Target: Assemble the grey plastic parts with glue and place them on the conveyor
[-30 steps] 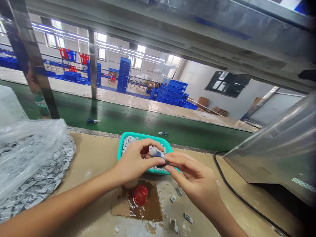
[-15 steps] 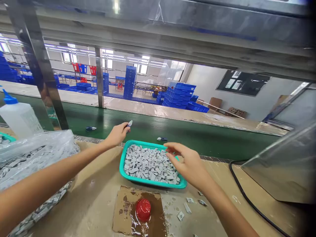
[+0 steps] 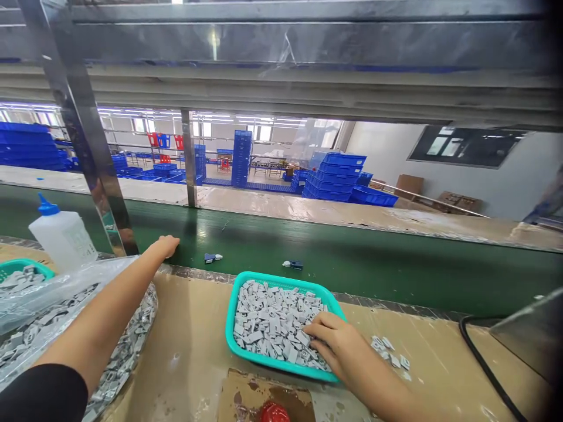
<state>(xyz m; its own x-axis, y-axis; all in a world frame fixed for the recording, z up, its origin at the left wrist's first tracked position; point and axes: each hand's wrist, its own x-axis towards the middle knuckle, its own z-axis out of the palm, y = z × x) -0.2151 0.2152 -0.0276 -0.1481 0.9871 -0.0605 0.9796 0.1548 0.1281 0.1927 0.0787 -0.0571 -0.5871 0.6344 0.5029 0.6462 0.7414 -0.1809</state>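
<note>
R hand is down in the teal plastic basket, fingers together & pointing left, tips on the heap of small gray parts. Hand's only slightly open; can't tell if it's pinching a piece. Basket sits on the tan table top, long axis running roughly L-to-R, at the belt-side edge. Parts lie jumbled, no common direction, long sides pointing every which way.

L hand is well apart from the basket, reaching fwd to the near edge of the green conveyor belt, fingers curled; can't tell if anything's in it. Black sleeve at bottom L, arm passing over a clear plastic bag of more gray parts.

Two small blue-and-white assembled pieces lie on the belt, well apart. Loose gray parts sit just R of the basket. Also: squeeze bottle w/ blue nozzle at far L, 2nd teal basket beside it, red cap on a cardboard scrap, black cable at R.
</note>
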